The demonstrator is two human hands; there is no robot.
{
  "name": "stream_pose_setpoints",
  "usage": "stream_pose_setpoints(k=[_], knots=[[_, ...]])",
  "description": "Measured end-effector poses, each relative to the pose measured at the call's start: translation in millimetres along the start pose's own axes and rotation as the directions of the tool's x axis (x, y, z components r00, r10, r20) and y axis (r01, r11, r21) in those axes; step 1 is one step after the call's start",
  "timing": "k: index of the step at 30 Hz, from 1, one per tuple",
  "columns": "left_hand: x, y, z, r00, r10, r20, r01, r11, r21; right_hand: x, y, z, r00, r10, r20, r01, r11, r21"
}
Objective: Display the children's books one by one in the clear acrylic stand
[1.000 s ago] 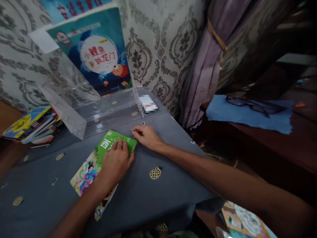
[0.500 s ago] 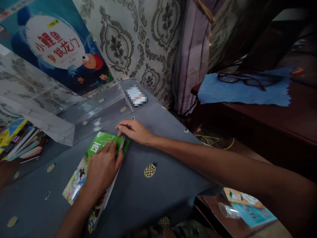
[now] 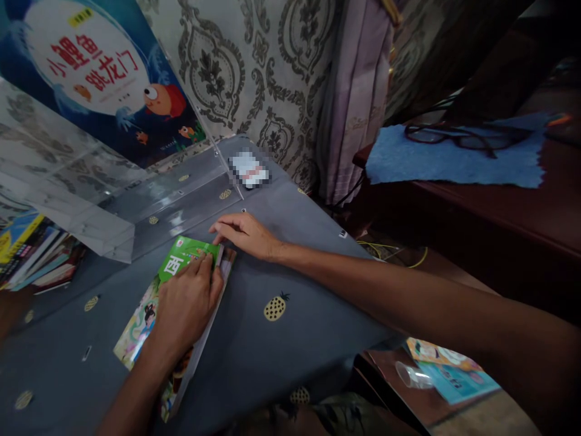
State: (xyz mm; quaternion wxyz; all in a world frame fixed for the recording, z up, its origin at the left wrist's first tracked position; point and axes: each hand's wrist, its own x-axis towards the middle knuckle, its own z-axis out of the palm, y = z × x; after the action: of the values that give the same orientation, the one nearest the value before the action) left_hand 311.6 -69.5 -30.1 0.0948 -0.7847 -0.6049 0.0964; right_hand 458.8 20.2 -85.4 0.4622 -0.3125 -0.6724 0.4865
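Observation:
A green-topped illustrated book (image 3: 136,330) lies slanted on the grey tablecloth, partly hidden by my left hand (image 3: 186,300). That hand rests flat across the cover, its thumb along the book's right edge. Near the top right corner is my right hand (image 3: 242,235), fingers loosely bent and thumb apart, with nothing visible in them. Whether its fingertips touch the book I cannot tell. Along the right side a brownish strip and pale page edges show beside the cover.
A clear acrylic stand (image 3: 109,233) holds a blue picture book (image 3: 104,72). Several books (image 3: 40,254) are stacked at left. A blurred-out card-like item (image 3: 249,168) lies behind my right hand. Glasses (image 3: 454,138) rest on a blue cloth (image 3: 458,169). Below right is a clear cup (image 3: 412,375).
The view has shifted slightly. At the book's upper right edge, a green strip has given way to a brownish one. Both hands stay in nearly the same place.

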Motion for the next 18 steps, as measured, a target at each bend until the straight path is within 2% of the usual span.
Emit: stream_pose_setpoints(k=[8, 12, 18], knots=[[-1.1, 0.2, 4.1, 0.999, 0.001, -0.044, -0.002, 1.000, -0.009, -0.1, -2.0, -4.7, 0.998, -0.045, -0.033, 0.047, 0.997, 0.055], [-2.4, 1.0, 8.7, 0.997, 0.005, -0.083, -0.005, 1.000, 0.007, -0.7, -4.0, -8.5, 0.997, -0.065, -0.028, 0.065, 0.998, -0.002], [-4.2, 3.4, 14.9, 0.997, -0.006, -0.080, 0.009, 0.999, 0.037, -1.7, -6.3, -12.1, 0.993, -0.114, 0.017, 0.115, 0.988, -0.104]])
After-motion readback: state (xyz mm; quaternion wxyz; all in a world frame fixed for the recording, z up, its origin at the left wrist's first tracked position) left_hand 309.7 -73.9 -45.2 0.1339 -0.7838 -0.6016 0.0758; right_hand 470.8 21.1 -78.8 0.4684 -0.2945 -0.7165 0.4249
